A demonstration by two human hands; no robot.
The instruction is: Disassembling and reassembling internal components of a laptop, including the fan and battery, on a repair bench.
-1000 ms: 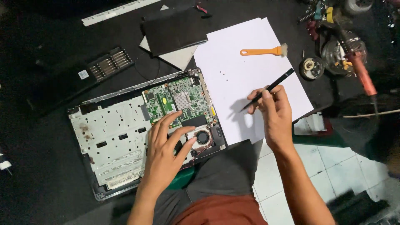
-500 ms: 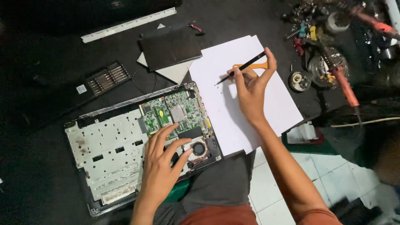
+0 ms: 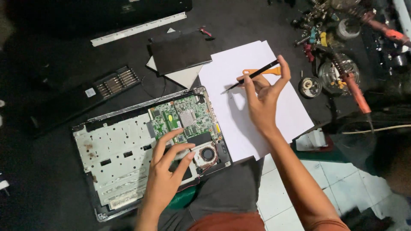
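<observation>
Opened laptop on a dark work surface, one hand on its board, the other holding a black tool over white paper.

From my remote seat I see the left hand (image 3: 165, 171) resting with fingers spread and nothing gripped on the opened laptop chassis (image 3: 128, 158), just at 8 o'clock of the round fan (image 3: 208, 153) and below the green circuit board (image 3: 186, 119). The right hand (image 3: 263, 96) has its fingers pinched together on a slim black tool (image 3: 252, 77), tip aimed toward 8 o'clock, above the white paper sheet (image 3: 257, 115); an orange-handled tool (image 3: 261, 71) lies partly hidden behind it. The surface is black and cluttered: a screwdriver bit case (image 3: 115, 82) at 10 o'clock, a dark flat panel (image 3: 180, 52) at 12, soldering clutter (image 3: 342, 64) at 2. Pale floor tiles (image 3: 338, 184) show at 4 o'clock.
</observation>
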